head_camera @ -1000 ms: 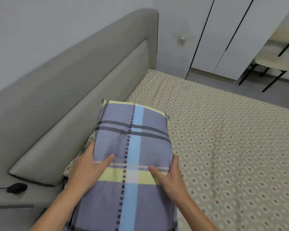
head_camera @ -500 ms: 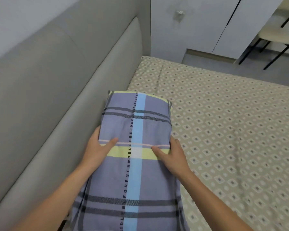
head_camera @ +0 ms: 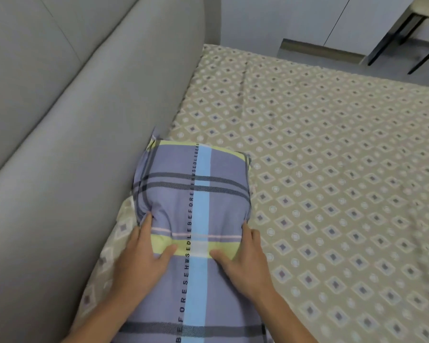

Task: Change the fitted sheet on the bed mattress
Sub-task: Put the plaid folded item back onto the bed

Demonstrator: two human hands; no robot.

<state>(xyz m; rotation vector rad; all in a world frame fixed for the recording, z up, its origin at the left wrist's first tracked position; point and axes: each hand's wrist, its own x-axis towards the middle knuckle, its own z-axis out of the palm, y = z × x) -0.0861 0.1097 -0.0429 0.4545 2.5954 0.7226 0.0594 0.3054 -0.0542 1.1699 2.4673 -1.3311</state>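
A: Light is even and soft, moderately bright, a cool indoor cast. Source not visible.

B: Shadows?

A: Faint only. A thin dark rim under the pillow point(head_camera: 196, 194) where it meets the sheet point(head_camera: 332, 169), and soft shade in the creases near the left hand point(head_camera: 144, 258) and right hand point(head_camera: 245, 263).

B: Glare?

A: None noted. The headboard point(head_camera: 84, 107) shows a smooth pale gradient, no hot spots.

B: Sharpness?

A: Slightly soft overall. The pillow's far left corner is smeared, likely motion blur. Print on the pillow is readable near the centre.

B: Distortion?

A: Wide-angle bending: the headboard edge and the chair point(head_camera: 411, 26) legs lean toward the frame corners.
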